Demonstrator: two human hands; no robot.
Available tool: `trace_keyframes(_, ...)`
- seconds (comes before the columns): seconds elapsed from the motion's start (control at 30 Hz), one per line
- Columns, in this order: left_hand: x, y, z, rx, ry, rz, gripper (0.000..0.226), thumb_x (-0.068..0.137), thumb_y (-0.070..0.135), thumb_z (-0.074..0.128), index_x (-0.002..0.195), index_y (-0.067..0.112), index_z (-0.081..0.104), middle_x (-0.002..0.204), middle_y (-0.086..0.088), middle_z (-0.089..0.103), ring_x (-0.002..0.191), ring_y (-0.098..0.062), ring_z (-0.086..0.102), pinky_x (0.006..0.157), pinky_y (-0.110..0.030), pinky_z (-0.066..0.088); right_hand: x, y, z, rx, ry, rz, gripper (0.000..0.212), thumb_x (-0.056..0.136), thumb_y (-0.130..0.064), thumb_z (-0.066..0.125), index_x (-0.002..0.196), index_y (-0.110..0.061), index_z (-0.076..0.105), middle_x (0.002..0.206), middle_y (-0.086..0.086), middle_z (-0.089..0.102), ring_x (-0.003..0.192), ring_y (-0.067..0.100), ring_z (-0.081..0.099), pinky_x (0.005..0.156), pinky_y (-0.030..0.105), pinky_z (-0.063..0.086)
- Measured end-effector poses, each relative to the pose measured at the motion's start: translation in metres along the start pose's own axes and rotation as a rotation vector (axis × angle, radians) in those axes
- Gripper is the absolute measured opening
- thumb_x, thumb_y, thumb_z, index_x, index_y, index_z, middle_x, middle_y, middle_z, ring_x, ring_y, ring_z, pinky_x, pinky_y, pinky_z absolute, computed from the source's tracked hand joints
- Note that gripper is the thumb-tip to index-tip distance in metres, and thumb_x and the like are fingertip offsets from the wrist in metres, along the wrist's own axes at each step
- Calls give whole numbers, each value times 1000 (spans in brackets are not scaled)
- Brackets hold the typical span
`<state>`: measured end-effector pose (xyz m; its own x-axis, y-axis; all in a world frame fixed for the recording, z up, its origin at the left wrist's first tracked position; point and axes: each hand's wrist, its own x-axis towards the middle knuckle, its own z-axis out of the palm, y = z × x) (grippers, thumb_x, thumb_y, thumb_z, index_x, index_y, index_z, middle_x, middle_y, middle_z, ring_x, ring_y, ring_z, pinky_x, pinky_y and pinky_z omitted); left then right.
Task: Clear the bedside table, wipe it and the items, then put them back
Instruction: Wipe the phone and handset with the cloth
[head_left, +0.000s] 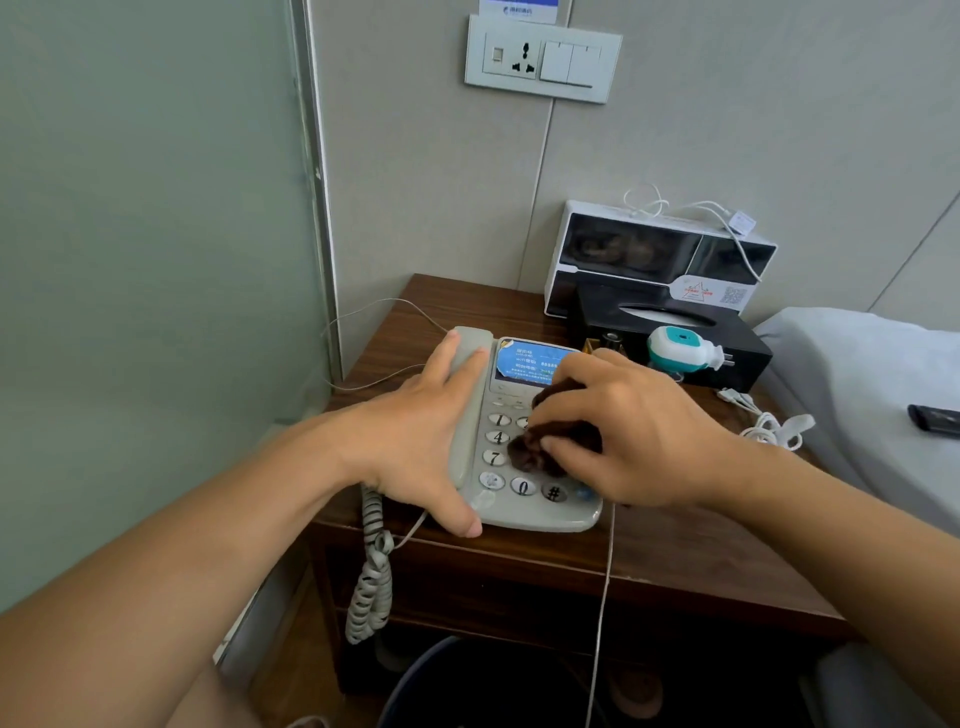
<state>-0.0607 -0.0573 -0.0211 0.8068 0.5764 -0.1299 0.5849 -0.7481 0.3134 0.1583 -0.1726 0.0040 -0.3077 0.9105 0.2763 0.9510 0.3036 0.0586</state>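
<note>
While the telephone (524, 447) lies lengthwise away from me on the tabletop (675, 551), I press its handset (470, 395) with my flat left hand (426, 441); my right hand (623, 436) grips the dark cloth (550, 441) over the keys.

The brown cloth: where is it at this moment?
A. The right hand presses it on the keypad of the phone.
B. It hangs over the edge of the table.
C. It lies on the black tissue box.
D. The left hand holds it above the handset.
A: the right hand is curled round the brown cloth on the number keys of the phone, while the left hand rests on the handset.
</note>
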Motion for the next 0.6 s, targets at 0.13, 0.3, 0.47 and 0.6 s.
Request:
trace_keyframes(0.13, 0, 1, -1, 7, -5, 0, 166, 53, 64, 94, 153, 34, -35, 152, 17, -53, 158, -15, -5, 125, -33, 23, 3, -8, 20, 37, -16, 8, 38, 93, -54, 48, 123, -41, 69, 117, -6, 56, 96, 25, 49, 85, 44, 48)
trace_keyframes(0.3, 1, 0, 1, 2, 3, 6, 168, 50, 65, 94, 153, 33, -35, 152, 17, -52, 158, -14, -5, 126, -34, 22, -16, -16, 25, -8, -6, -42, 29, 96, -46, 54, 121, -40, 67, 125, -2, 53, 97, 24, 44, 87, 38, 45)
trace_keyframes(0.47, 2, -3, 2, -12, 3, 15, 169, 50, 64, 94, 153, 33, -36, 152, 17, -53, 158, -13, -8, 127, -35, 20, -22, -6, 6, 58, -4, -6, 29, 91, -48, 57, 113, -39, 72, 112, -8, 58, 94, 18, 51, 83, 34, 49)
trace_keyframes(0.6, 2, -3, 0, -10, 2, 12, 169, 49, 65, 94, 153, 33, -35, 152, 16, -52, 158, -14, -6, 127, -35, 20, -7, 11, 3, 141, 161, 179, 28, 87, -42, 69, 115, -39, 69, 103, -10, 59, 92, 18, 57, 85, 41, 51)
